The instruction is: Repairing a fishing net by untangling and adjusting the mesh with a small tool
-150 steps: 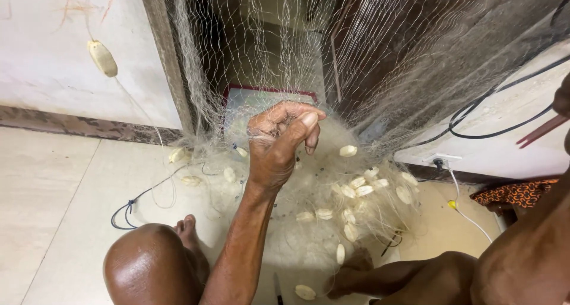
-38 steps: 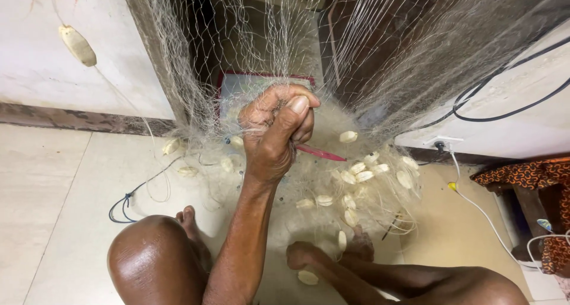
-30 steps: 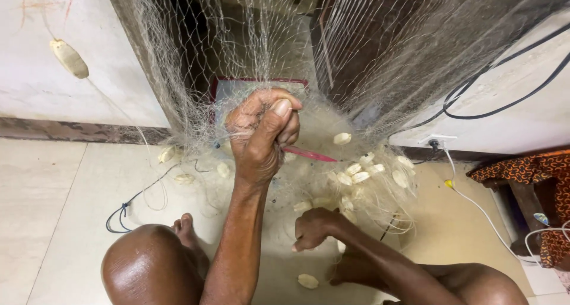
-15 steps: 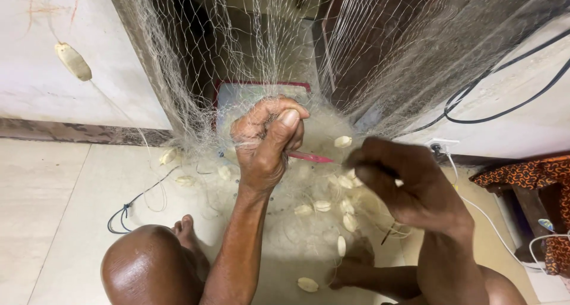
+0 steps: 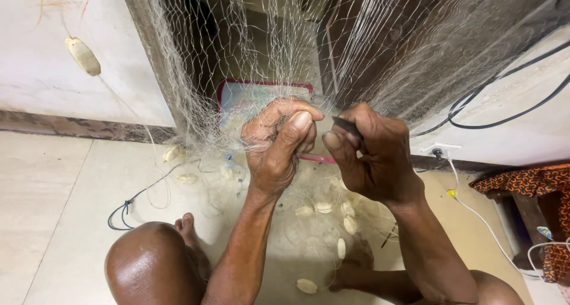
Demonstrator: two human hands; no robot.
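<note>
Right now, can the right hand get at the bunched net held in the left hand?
Probably yes. The right hand sits right beside the left hand, which grips the bunched net; nothing stands between them. It already pinches a thin dark tool, though.

packages: none; labels: none; signs: none; screens: none

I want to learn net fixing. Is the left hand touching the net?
Touching. The head view shows the left hand closed around a bunch of the fishing net, with mesh strands lying across its fingers.
</note>
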